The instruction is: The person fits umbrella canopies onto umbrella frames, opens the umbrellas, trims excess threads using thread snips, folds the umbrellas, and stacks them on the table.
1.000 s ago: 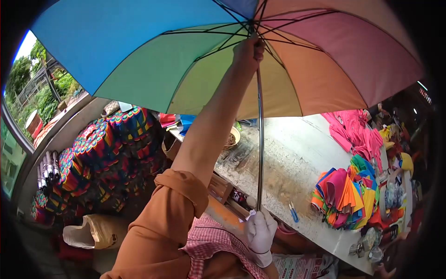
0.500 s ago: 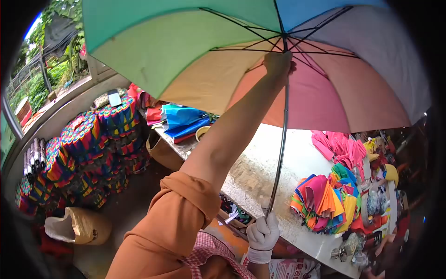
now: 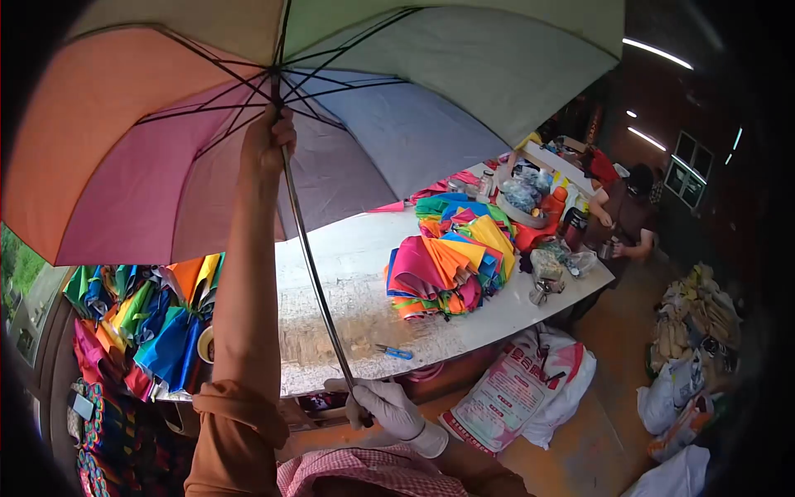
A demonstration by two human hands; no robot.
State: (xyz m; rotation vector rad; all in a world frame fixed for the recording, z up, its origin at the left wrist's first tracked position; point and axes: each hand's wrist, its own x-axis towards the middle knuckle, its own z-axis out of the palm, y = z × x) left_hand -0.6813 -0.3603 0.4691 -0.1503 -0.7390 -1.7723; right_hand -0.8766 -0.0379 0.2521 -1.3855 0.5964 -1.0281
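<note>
An open multicoloured umbrella (image 3: 224, 157) spreads over the upper left, its underside and black ribs showing. My left hand (image 3: 269, 137), bare, is raised and wrapped round the top of the metal shaft (image 3: 308, 261), just under the hub. Lower down, my right hand (image 3: 387, 407), in a white glove, is closed round the bottom end of the shaft. The shaft leans slightly, its lower end toward the right. Blue snips (image 3: 394, 352) lie on the worktable (image 3: 331, 290) beyond my right hand.
Folded colourful umbrellas (image 3: 451, 265) are piled on the table, with more (image 3: 141, 331) at left. A co-worker (image 3: 633, 215) is at the table's far right end. A printed sack (image 3: 517, 385) stands below the table; bags (image 3: 683, 389) lie on the floor at right.
The view has swung right, bringing the co-worker and floor bags into sight. The umbrella has turned, with different coloured panels facing me. Both hands still hold the shaft.
</note>
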